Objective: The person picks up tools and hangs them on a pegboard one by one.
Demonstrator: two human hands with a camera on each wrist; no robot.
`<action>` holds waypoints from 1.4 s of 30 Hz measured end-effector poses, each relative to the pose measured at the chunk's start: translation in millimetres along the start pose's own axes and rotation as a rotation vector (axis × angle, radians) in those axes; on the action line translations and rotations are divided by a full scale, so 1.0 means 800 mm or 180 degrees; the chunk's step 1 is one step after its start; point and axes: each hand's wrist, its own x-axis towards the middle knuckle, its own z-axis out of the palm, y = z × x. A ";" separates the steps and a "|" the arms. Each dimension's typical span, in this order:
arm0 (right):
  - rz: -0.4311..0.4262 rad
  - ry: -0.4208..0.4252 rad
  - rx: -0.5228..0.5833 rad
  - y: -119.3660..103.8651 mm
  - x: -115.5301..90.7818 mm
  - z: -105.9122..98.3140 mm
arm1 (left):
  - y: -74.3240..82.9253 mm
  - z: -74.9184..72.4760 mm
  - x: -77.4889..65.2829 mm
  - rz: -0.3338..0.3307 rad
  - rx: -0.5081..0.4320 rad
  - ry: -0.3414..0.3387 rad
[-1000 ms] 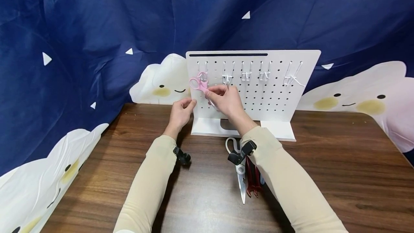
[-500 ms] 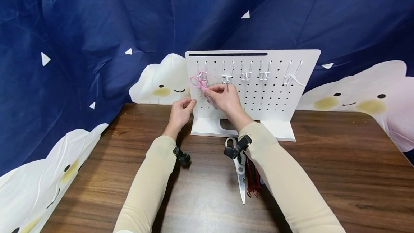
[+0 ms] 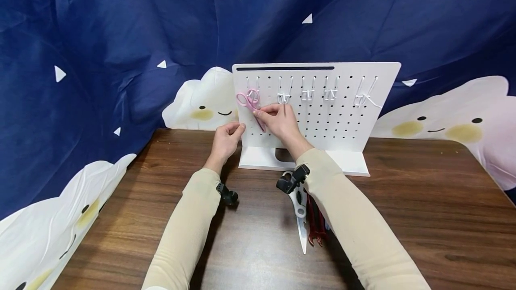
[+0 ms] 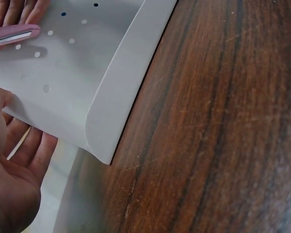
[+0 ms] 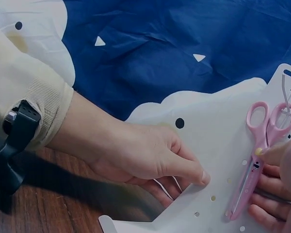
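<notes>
My right hand [image 3: 280, 122] pinches a pair of pink scissors [image 3: 247, 99] near the pivot, thumb in front and fingers behind. Their finger loops point up, and the right loop is at the leftmost white hook [image 3: 258, 83] of the white pegboard [image 3: 364, 129]. In the right wrist view the shut pink blades [image 5: 244, 191] slant down close over the board. My left hand [image 3: 225, 140] grips the board's left edge low down, thumb on the front. The left wrist view shows that left hand [image 4: 14, 179] with its fingers behind the edge.
White-handled scissors [image 3: 300, 211] and red pliers [image 3: 316, 227] lie on the wooden table [image 3: 423, 218] under my right forearm, partly hidden. More white hooks [image 3: 308, 95] hang along the board's upper part. A blue cloth [image 3: 121, 35] with clouds stands behind.
The pink scissors' blades have swung down flatter toward the board and show more fully. My right hand and wrist have shifted slightly left. My left hand stays on the edge.
</notes>
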 end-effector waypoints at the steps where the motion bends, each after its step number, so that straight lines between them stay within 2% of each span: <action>1: -0.0004 0.0006 0.0001 0.001 0.000 0.000 | 0.000 0.000 0.000 0.0002 -0.0004 -0.0001; 12: -0.0066 -0.0123 0.0171 0.009 -0.006 -0.012 | 0.000 -0.001 0.000 0.0000 0.0018 0.0000; 16: -0.0093 -0.0141 0.0154 0.012 -0.012 -0.025 | -0.001 0.000 0.000 0.0007 0.0030 -0.0019; 23: -0.0071 -0.0330 0.0226 0.019 -0.032 -0.050 | 0.000 -0.006 -0.001 -0.0035 0.0066 -0.0003; 28: -0.0074 -0.0385 0.0255 0.026 -0.048 -0.070 | 0.000 -0.002 -0.001 -0.0055 0.0060 -0.0051; 42: 0.0153 -0.0500 0.0491 0.062 -0.084 -0.120 | -0.002 0.000 0.000 -0.0073 -0.0008 -0.0043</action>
